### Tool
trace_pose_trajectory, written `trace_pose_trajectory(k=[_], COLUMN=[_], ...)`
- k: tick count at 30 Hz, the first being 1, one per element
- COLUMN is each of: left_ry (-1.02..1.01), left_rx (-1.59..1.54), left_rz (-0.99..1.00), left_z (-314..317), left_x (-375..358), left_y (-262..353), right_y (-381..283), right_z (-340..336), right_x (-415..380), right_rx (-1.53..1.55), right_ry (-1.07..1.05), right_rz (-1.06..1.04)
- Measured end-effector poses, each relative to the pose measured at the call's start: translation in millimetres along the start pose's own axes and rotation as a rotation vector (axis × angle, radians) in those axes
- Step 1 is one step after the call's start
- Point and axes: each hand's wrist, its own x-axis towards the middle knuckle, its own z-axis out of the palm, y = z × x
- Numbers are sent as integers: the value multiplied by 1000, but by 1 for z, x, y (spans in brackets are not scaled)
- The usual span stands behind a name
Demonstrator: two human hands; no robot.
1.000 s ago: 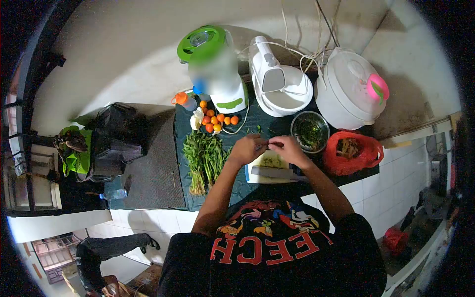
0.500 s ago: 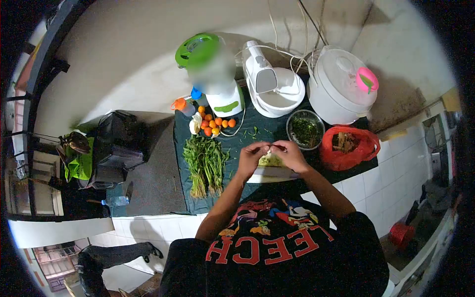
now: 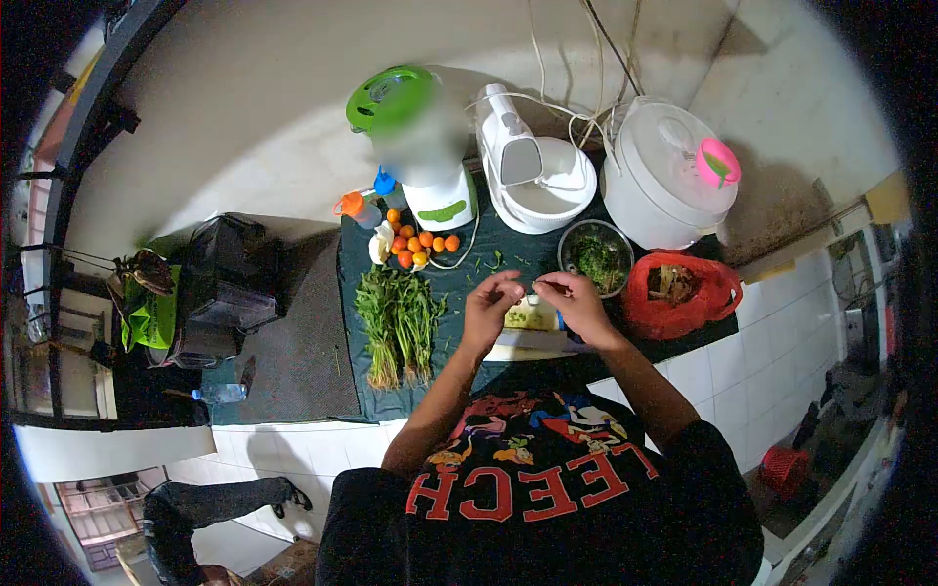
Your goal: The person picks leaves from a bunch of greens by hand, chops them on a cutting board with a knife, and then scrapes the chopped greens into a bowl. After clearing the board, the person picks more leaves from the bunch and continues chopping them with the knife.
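My left hand has its fingers curled in, thumb and fingertips close together; what they hold is too small to make out. Facing it, my right hand pinches a small pale piece at its fingertips. A narrow gap separates the two hands. Beneath them lies a pale chopping board with green bits on it, partly hidden by my right hand. Just beyond that hand stands a clear bowl of chopped greens.
Left of the board lie bunches of leafy greens with roots. Behind them are orange and red tomatoes. A blender, a white stand mixer and a rice cooker line the wall. A red plastic bag sits at right.
My hands, fingertips together before, have drawn slightly apart. The left fingers have opened out a little and moved left. The whole view has shifted slightly.
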Motion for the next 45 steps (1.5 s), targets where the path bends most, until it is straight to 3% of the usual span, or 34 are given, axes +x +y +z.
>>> trace_pose_trajectory(k=[2, 6, 12, 14, 21, 27, 31, 33, 36, 39, 41, 43, 45], left_ry=[18, 11, -58, -76, -219, -94, -120, -228, -200, -245, -232, -208, -283], left_rx=[39, -105, -286, -361, -398, -370, -346, -413, -413, -339, -334, -327, -290], left_rz=[-16, -67, -131, -245, -237, -243, -180, -137, -165, -228, -251, -274, -252], left_z=[2, 2, 3, 1, -4, -9, -7, -9, -10, -8, -5, -4, -8], left_x=[-2, -2, -4, -3, -5, -2, -1, 0, -2, -3, -5, -7, -8], left_y=[3, -7, -10, -10, -4, -9, 3, 2, 1, 10, 16, 18, 20], right_y=[-10, -5, -5, -9, -6, -2, 9, 11, -6, -37, -51, -56, -51], right_z=[6, 11, 7, 3, -1, 5, 1, 1, -5, -3, -5, -7, -9], right_x=[-3, -2, -5, -7, -9, -10, -10, -10, -10, -11, -10, -5, 3], right_rx=[-30, -8, 77, 184, 227, 41, -135, -239, -323, -240, -244, -245, -278], right_ry=[36, 50, -22, -121, -192, -162, -331, -260, -108, -10, -14, -154, -218], right_rz=[-103, -88, 23, 209, 241, 54, 4, -37, -163, -235, -261, -329, -406])
